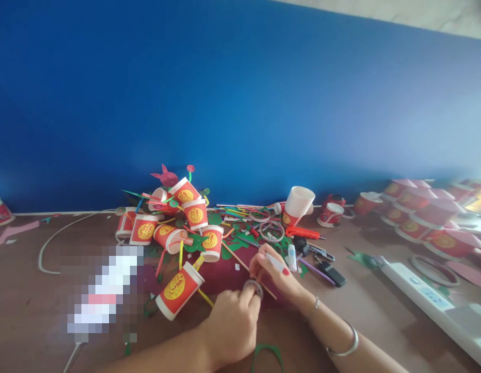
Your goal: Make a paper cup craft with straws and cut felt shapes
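Fingers curled, my left hand [236, 316] is closed on a small grey ring [252, 288], which looks like a roll of tape. Close above it, my right hand [277, 277] has its fingers bent in and pressed together. A white strip [276, 263] with a red spot at its end shows at that hand; whether it is gripped cannot be made out. A thin wooden stick [235, 256] runs slantwise under the right hand and past the left fingers. Left of the hands, a red paper cup [180, 291] with a yellow print lies tilted.
Several joined red cups [195, 213] with straws and paper shapes stand behind on the left. Stacked white cups [300, 202], a glue stick [292, 257], an orange-handled tool [304, 233] and loose straws [236, 211] lie behind. A power strip [419, 295] is at right.
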The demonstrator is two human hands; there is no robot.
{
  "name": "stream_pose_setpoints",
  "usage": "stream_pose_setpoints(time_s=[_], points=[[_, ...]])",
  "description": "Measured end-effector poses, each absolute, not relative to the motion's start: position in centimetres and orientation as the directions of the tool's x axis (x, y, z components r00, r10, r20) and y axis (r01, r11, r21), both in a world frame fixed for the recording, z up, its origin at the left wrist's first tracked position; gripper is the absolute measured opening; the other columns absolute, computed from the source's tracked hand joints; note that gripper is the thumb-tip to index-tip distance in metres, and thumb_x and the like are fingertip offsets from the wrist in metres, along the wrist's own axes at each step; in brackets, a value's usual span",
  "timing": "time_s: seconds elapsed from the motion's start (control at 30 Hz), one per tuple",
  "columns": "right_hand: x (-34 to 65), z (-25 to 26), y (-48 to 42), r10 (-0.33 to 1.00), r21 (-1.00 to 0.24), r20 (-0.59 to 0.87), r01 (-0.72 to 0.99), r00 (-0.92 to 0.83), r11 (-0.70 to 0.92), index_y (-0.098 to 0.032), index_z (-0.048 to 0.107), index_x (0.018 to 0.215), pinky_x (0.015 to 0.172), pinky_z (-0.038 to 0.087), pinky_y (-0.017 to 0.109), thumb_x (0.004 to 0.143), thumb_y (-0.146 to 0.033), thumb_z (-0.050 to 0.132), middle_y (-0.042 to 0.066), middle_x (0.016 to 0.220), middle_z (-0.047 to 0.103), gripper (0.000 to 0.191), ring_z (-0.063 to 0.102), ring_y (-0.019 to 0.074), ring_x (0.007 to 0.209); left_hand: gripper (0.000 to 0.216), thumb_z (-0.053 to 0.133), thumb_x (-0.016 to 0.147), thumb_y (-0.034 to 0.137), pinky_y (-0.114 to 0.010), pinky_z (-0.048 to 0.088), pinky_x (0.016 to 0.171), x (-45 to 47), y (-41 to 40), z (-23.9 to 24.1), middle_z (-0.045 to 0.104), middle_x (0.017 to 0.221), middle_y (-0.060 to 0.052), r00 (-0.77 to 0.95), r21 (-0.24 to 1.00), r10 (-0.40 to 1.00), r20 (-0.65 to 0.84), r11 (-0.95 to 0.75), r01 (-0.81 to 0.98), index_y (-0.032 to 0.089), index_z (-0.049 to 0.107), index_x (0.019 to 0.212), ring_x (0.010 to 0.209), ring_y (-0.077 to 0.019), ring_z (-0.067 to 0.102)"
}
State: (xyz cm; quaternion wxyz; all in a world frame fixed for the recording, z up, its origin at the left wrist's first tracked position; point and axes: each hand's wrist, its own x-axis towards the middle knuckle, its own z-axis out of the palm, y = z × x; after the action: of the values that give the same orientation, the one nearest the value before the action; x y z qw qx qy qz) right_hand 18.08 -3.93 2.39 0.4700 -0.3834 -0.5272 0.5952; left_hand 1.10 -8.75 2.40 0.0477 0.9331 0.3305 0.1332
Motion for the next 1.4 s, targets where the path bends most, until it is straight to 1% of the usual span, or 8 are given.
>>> stream_pose_setpoints(time_s=[0.1,0.27,0.5,0.8,1.0,1.1,1.17,1.4], points=[[17.7,2.2,-4.2,0.975,-0.999,0.027,0.023,-0.222,0.033,-0.024,0.036,0.075,0.049,0.044,0.027,0.084,-0.052,0.055,0.0,0.069,0.062,0.034,0.061,0.0177,0.063,0.035,0.046,0.079,0.014,-0.031,0.052,0.068,1.4,-9.1,2.4,0.064,0.104,-0.015,0.754,0.142,0.645,0.122,-0.764,0.63,0.011,0.054,0.113,0.078,-0.0197,0.064],[17.9,1.5,-3.8,0.991,-0.983,0.057,0.165,-0.121,0.077,-0.024,0.035,0.072,0.05,0.044,0.028,0.084,-0.049,0.055,0.001,0.066,0.062,0.034,0.06,0.0173,0.06,0.03,0.044,0.081,0.012,-0.034,0.053,0.073,1.4,-8.9,2.2,0.064,0.1,-0.013,0.765,0.18,0.637,0.095,-0.767,0.617,0.013,0.055,0.109,0.084,-0.0207,0.063],[18.1,1.4,-4.1,0.974,-0.973,0.066,0.204,-0.215,0.111,-0.024,0.037,0.072,0.053,0.047,0.028,0.087,-0.045,0.053,0.001,0.067,0.064,0.03,0.062,0.017,0.062,0.025,0.043,0.079,0.008,-0.038,0.053,0.078,1.5,-8.9,2.3,0.064,0.097,-0.009,0.755,0.287,0.651,0.084,-0.741,0.607,0.014,0.058,0.099,0.085,-0.0228,0.06],[18.1,1.1,-4.1,0.972,-0.947,0.091,0.283,-0.217,0.152,-0.023,0.04,0.071,0.053,0.045,0.025,0.087,-0.042,0.054,0.001,0.064,0.065,0.028,0.06,0.0151,0.059,0.022,0.042,0.079,0.007,-0.037,0.053,0.076,1.4,-8.9,2.3,0.063,0.095,-0.009,0.757,0.286,0.652,0.051,-0.736,0.614,0.014,0.057,0.094,0.084,-0.0228,0.059],[17.9,1.5,-4.2,0.976,-0.952,0.062,0.28,-0.21,0.121,-0.023,0.039,0.072,0.049,0.045,0.025,0.086,-0.044,0.054,0.001,0.066,0.065,0.029,0.06,0.0148,0.056,0.029,0.044,0.082,0.015,-0.036,0.055,0.07,1.7,-9.5,2.8,0.062,0.109,-0.013,0.768,0.154,0.633,0.099,-0.772,0.616,0.013,0.056,0.109,0.085,-0.0239,0.062],[17.8,1.5,-4.1,0.979,-0.945,0.068,0.302,-0.194,0.126,-0.023,0.039,0.072,0.047,0.044,0.025,0.087,-0.044,0.051,0.001,0.065,0.065,0.029,0.06,0.015,0.055,0.044,0.045,0.084,0.023,-0.035,0.056,0.06,2.3,-10.4,2.3,0.057,0.122,-0.022,0.81,0.033,0.577,0.108,-0.816,0.577,0.006,0.05,0.125,0.081,-0.0252,0.066],[17.9,1.4,-4.1,0.978,-0.936,0.08,0.323,-0.194,0.141,-0.023,0.04,0.072,0.048,0.044,0.025,0.088,-0.044,0.049,0.002,0.065,0.065,0.028,0.06,0.0155,0.056,0.054,0.044,0.084,0.021,-0.033,0.055,0.053,2.8,-10.9,1.7,0.054,0.126,-0.031,0.739,-0.072,0.662,0.127,-0.737,0.672,-0.001,0.041,0.133,0.07,-0.0237,0.068],[17.9,1.2,-4.0,0.971,-0.931,0.121,0.315,-0.205,0.182,-0.023,0.043,0.071,0.053,0.045,0.028,0.088,-0.045,0.05,0.001,0.065,0.066,0.028,0.06,0.0167,0.058,0.055,0.046,0.082,0.025,-0.028,0.049,0.038,3.2,-11.5,0.5,0.055,0.122,-0.035,0.743,-0.241,0.642,0.189,-0.703,0.669,-0.001,0.048,0.131,0.047,-0.0196,0.064]])
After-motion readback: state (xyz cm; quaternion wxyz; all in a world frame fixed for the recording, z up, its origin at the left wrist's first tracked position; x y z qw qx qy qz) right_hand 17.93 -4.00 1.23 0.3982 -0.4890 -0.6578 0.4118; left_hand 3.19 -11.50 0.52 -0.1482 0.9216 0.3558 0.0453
